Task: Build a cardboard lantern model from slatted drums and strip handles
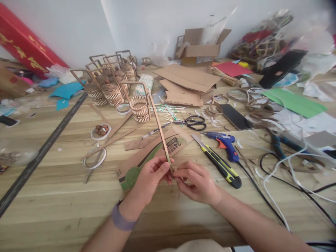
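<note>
Between thumb and fingers, my left hand [154,173] grips a long thin cardboard strip [159,127] near its lower end. The strip slants up and away toward a small basket [140,108] made of short sticks with a square handle. My right hand [196,180] pinches at the strip's near end, its fingertips close to the left ones; what lies between them is mostly hidden. Under and beyond my hands is a printed cardboard piece [147,157]. To the right lie a yellow-black utility knife [220,164] and a blue glue gun [224,141].
Several finished stick lanterns [112,92] with handles stand at the back left. Black-handled scissors [194,122], a phone [235,116] and cardboard sheets [189,77] lie beyond. A tape ring holds brown beads [102,130]. White cables [273,175] run along the right.
</note>
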A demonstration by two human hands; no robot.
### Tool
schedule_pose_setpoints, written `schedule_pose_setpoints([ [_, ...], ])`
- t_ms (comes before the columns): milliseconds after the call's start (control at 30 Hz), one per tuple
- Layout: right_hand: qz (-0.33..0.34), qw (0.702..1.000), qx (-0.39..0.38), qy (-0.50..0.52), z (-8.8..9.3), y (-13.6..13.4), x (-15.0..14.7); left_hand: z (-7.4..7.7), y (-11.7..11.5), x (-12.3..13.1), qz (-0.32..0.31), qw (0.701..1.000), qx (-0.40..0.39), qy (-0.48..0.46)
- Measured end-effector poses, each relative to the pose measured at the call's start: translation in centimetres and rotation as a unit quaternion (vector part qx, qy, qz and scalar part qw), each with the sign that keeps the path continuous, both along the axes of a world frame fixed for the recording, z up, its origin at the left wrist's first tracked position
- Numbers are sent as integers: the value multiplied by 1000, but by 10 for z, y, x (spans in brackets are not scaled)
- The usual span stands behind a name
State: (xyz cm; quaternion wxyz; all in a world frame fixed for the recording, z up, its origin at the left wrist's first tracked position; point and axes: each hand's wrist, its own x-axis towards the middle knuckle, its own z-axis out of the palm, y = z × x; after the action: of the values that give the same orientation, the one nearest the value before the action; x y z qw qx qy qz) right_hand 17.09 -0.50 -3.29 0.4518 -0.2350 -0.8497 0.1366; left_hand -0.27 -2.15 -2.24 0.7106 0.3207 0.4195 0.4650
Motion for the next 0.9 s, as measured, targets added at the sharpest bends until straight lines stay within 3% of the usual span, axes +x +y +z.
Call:
schedule_pose_setpoints([
  [467, 0, 999, 21, -33, -4, 3, 3, -4, 0, 3, 4, 999, -25, 30],
  [900, -57, 995, 63, -58, 0, 0, 0, -3, -1, 10, -20, 999, -34, 17],
])
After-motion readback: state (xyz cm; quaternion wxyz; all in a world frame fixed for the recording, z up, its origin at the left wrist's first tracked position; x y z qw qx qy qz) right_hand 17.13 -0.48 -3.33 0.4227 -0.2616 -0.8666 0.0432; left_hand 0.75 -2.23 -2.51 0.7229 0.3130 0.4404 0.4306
